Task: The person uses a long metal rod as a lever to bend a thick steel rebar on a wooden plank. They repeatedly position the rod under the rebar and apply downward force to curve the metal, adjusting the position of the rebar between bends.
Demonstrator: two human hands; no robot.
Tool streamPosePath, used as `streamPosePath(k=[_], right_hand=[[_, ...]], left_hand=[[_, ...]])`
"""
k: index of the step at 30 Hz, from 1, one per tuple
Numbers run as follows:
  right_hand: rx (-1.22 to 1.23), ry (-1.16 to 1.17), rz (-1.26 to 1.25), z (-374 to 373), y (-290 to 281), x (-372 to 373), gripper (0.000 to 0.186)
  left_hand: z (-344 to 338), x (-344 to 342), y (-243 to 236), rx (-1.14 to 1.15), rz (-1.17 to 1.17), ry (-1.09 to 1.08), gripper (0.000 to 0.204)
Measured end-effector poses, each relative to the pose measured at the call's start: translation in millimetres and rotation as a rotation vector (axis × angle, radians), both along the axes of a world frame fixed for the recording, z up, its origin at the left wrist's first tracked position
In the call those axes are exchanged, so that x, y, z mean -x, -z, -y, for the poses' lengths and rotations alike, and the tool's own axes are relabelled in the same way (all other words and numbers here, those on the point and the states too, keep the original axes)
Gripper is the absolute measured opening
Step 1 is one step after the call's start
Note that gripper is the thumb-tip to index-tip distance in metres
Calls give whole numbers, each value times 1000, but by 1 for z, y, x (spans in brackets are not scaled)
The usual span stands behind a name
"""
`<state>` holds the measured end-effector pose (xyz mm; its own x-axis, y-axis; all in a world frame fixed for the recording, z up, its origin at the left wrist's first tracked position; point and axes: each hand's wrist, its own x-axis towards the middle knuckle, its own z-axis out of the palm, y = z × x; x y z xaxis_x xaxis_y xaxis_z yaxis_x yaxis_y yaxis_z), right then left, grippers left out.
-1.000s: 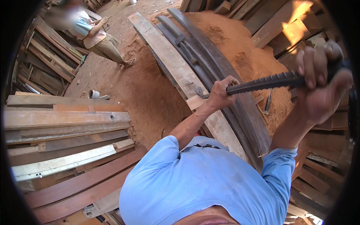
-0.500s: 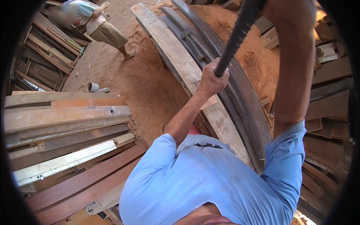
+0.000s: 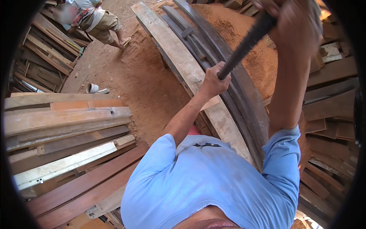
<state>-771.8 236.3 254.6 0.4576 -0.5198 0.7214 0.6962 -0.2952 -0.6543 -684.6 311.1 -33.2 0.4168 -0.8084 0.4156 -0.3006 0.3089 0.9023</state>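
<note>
My left hand (image 3: 217, 80) is closed round the lower part of a dark, ribbed metal bar (image 3: 246, 47), just above the stacked planks. Raised at the upper right, my right hand (image 3: 289, 23) grips the other end of the bar; it is somewhat blurred. The bar slants over a pale weathered plank (image 3: 164, 44) and several dark planks (image 3: 251, 107), which lie side by side in a stack. A small light wood piece (image 3: 211, 103) sits on the pale plank below my left hand; the bar's lower tip is hidden by that hand.
Loose timber piles lie left (image 3: 65, 120) and right (image 3: 329, 103). A sawdust heap (image 3: 259, 76) is behind the dark planks. A person (image 3: 99, 21) stands at upper left on the dirt ground (image 3: 114, 68), near a white bucket (image 3: 92, 87).
My right hand rose from mid right to the top, swinging the bar steeply upward, and has since dipped slightly. My left hand moved slightly left and up. The other person has stepped and turned.
</note>
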Motion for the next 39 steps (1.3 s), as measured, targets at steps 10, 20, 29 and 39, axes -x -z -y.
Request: streamPosePath(k=[10, 20, 29, 39], right_hand=[[13, 68, 264, -73, 89, 187, 59], [-207, 384, 168, -148, 169, 307, 33], [-603, 580, 148, -186, 214, 347, 23], [-670, 741, 281, -184, 222, 352, 32]], left_hand=[[-33, 78, 41, 36, 340, 113, 27], [-61, 128, 63, -7, 484, 216, 43], [-65, 144, 101, -82, 630, 244, 54], [-132, 32, 182, -707, 701, -263, 102]])
